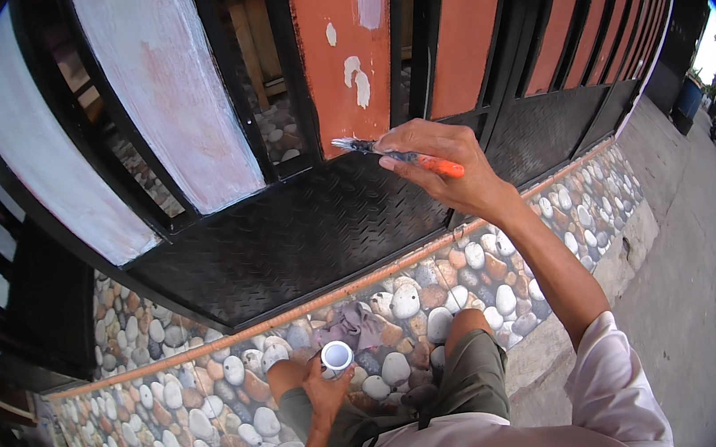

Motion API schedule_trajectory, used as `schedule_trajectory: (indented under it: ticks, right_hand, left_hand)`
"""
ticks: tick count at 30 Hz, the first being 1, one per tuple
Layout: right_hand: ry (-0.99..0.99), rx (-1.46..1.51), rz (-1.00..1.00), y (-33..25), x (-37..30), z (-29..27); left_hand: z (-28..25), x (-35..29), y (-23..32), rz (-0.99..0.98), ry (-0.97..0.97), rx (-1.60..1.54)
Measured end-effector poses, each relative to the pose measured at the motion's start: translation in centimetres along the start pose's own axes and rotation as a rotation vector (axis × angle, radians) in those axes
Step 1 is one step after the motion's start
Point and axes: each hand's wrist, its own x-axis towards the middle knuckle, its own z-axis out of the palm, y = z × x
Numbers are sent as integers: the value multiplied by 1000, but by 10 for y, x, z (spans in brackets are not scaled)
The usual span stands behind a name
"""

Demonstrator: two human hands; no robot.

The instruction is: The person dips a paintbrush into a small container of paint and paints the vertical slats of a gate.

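My right hand [442, 164] is closed around a paintbrush [440, 165] with an orange handle. The brush's whitish bristles are at the lower left corner of an orange gate panel [340, 74]. That panel carries several pale paint dabs and a whitish strip at its upper right. Low in front of my body, my left hand [328, 386] grips a small round cup [336, 357] with white inside, its mouth facing up. To the left, two broad panels, among them the whitish panel [168, 95], are coated in streaky white over the orange.
Black metal bars frame the panels, above a black treadplate [305, 230]. Below it runs a pebble-patterned step [219, 401] with an orange-brown edge. A crumpled greyish cloth [351, 326] lies there by the cup. More orange panels [560, 11] continue right, beside grey pavement [695, 271].
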Motion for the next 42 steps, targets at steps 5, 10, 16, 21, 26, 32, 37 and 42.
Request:
schedule_trajectory:
  ticks: [5, 10, 16, 21, 26, 32, 37, 42]
  right_hand:
    - [70, -182, -135, -2, 23, -9]
    - [-29, -192, -113, -11, 9, -4]
    - [-21, -214, -137, -7, 23, -1]
    - [45, -184, -125, -13, 25, -14]
    - [-184, -251, -89, -15, 15, 2]
    - [-78, -257, -37, -12, 45, -10]
    - [83, -192, -150, -16, 88, -26]
    - [246, -221, -214, -28, 126, -48]
  left_hand:
    - [2, -8, -10, -38, 2, 30]
    - [5, -14, -11, -113, -2, 15]
    - [3, -14, -14, -85, 0, 16]
    - [4, -16, -21, -74, 22, -16]
    - [3, -21, -24, -78, -1, 21]
    - [5, -21, -27, -69, 24, 3]
    - [6, -20, -31, -33, 31, 26]
    - [6, -22, -30, -64, 25, 56]
